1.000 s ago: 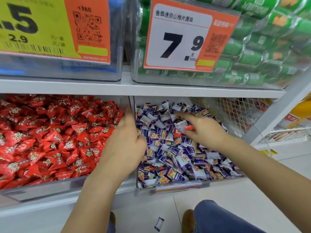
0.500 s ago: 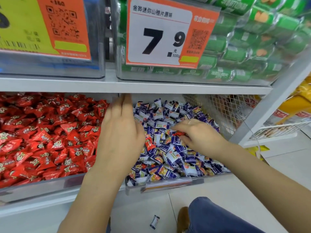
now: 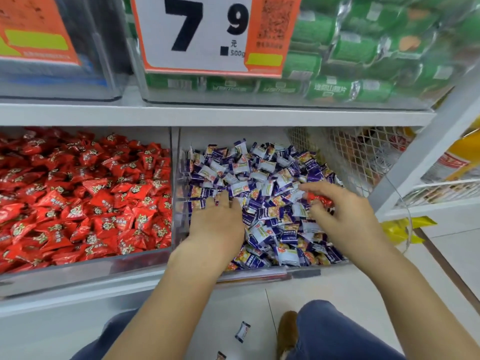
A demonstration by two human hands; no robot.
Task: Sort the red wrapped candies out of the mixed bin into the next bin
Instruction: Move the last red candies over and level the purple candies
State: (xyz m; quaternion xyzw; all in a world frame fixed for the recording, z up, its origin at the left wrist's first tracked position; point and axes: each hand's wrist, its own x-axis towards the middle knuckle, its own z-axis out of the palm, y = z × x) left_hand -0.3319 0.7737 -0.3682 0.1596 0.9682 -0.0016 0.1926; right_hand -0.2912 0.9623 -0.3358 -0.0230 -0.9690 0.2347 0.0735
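Both my hands are down in the mixed bin (image 3: 262, 272), a red candy (image 3: 318, 199) in the right one.

My right hand (image 3: 345, 219) sits over the right half of that bin, its curled fingers (image 3: 311, 187) pinching the red candy just above the purple candies (image 3: 257, 183). My left hand (image 3: 217, 224) lies palm down on the left half of the bin, fingers fairly straight and pressed into the purple heap, holding nothing that I can see. The red bin (image 3: 85, 266) stands touching the mixed bin's left wall, heaped with red candies (image 3: 83, 196). Above the mixed bin, on the shelf (image 3: 207, 114), a price card (image 3: 207, 35) hangs on a clear box of green packs (image 3: 363, 55). Below the bin, one purple sweet (image 3: 242, 331) lies on the floor by my knee (image 3: 335, 331).
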